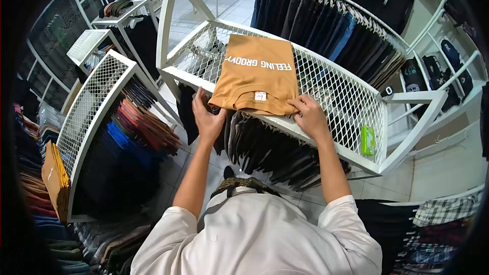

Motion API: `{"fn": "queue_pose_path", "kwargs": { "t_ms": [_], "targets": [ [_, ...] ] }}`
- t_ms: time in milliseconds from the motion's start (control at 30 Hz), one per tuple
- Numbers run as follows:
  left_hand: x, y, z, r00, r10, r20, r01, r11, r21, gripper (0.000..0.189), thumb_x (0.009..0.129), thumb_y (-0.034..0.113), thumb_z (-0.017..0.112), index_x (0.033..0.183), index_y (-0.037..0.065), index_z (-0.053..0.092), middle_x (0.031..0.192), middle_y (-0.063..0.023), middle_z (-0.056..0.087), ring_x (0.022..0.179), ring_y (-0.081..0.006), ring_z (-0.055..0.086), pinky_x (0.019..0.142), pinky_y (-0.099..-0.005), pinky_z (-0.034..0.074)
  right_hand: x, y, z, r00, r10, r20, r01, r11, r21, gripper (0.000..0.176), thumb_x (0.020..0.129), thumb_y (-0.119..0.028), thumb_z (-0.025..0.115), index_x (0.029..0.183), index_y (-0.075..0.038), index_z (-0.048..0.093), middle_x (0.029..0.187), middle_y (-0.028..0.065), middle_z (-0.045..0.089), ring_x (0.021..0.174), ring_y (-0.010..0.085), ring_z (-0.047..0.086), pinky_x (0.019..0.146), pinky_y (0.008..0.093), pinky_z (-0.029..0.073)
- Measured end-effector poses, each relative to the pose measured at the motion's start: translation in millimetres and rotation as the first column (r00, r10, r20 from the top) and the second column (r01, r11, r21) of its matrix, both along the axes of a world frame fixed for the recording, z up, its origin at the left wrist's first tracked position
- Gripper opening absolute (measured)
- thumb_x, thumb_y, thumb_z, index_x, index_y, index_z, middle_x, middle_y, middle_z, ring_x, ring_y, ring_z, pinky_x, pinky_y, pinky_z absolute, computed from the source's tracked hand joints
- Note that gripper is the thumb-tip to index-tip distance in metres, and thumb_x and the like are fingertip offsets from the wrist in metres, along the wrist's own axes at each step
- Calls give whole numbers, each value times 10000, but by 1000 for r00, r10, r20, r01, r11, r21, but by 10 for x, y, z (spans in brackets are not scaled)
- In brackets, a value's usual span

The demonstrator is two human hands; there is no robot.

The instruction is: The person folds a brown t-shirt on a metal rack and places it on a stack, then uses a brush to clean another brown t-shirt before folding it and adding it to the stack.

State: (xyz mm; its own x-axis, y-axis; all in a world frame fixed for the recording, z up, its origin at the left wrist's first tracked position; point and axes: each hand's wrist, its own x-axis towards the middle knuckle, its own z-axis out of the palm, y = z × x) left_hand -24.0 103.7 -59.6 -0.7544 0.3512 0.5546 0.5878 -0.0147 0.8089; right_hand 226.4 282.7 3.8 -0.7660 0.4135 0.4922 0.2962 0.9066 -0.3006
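A folded mustard-brown T-shirt with white "FEELING GROOVY" lettering lies on a white wire-mesh shelf, its collar toward me. A small white tag with red marks shows inside the collar. At the shirt's lower left corner is my left hand, thumb and fingers apart, the thumb near the cloth's edge. My right hand pinches the lower right corner of the shirt between thumb and fingers.
A green packet lies at the shelf's right end. Dark trousers hang behind the shelf, and dark garments hang beneath it. Another mesh-topped rack stands at left, with folded brown shirts beside it. Plaid clothes hang lower right.
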Motion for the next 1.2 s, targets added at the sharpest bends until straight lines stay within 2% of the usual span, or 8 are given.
{"fn": "queue_pose_path", "kwargs": {
  "t_ms": [67,133,233,433,600,900,1033,1200],
  "targets": [
    [34,-47,-263,682,-267,680,259,959,117,645,901,280,703,1437,34,442,1326,-91,593,1193,-253,588,1048,-398,420,-22,-114,-64,1000,3,-11,-3,1000,0,386,714,44,686,1083,-58,736,986,104,649,961,310,644,865,403,544],
    [245,-97,-314,109,-632,767,403,733,548,759,948,647,468,1458,84,452,1386,-121,570,1251,-260,565,1045,-397,401,-59,-275,-98,999,-4,-49,5,999,35,377,705,28,701,1072,-54,738,979,102,645,953,304,641,856,396,548],
    [600,-128,-135,-102,-666,739,294,689,662,820,931,743,427,1426,91,480,1379,-115,581,1232,-262,567,1027,-435,408,-173,-576,-157,996,-61,-68,62,998,3,390,701,7,715,1086,-49,731,982,101,640,951,302,638,858,396,549],
    [784,-280,-42,97,-690,718,274,712,647,524,975,332,650,1405,89,474,1318,-92,616,1148,-225,652,941,-363,532,-482,-1022,138,962,268,50,-243,927,-287,278,840,-156,734,1082,-20,723,1003,198,695,942,361,684,856,436,539],
    [787,-360,123,327,-591,737,247,807,537,587,914,-40,675,1424,49,399,1326,-118,603,1169,-224,650,990,-353,551,-872,454,-77,929,-330,-170,323,944,-68,384,939,-269,623,1227,-16,649,1226,227,644,1149,395,610,989,467,480],
    [153,-402,282,313,-605,733,321,793,518,484,959,175,624,1410,68,484,1328,-101,629,1194,-223,640,1004,-412,539,-487,767,-17,896,-428,120,442,884,-150,264,882,-128,613,1134,-50,597,1019,198,709,1009,410,672,881,526,512],
    [-225,-433,252,-29,-837,546,53,544,837,620,945,514,612,1368,69,522,1289,-110,618,1310,-311,502,1169,-587,273,-73,-125,88,853,-466,236,510,841,-182,247,871,-192,660,1049,-48,569,863,214,709,808,444,690,783,523,536],
    [-164,-253,-56,46,-812,582,-97,576,811,682,925,469,707,1400,33,486,1418,-113,526,1335,-277,491,1122,-405,404,-212,-543,397,923,-257,287,348,876,-335,303,911,-338,657,1030,-60,646,865,217,721,838,438,689,789,523,530]
  ]
}}
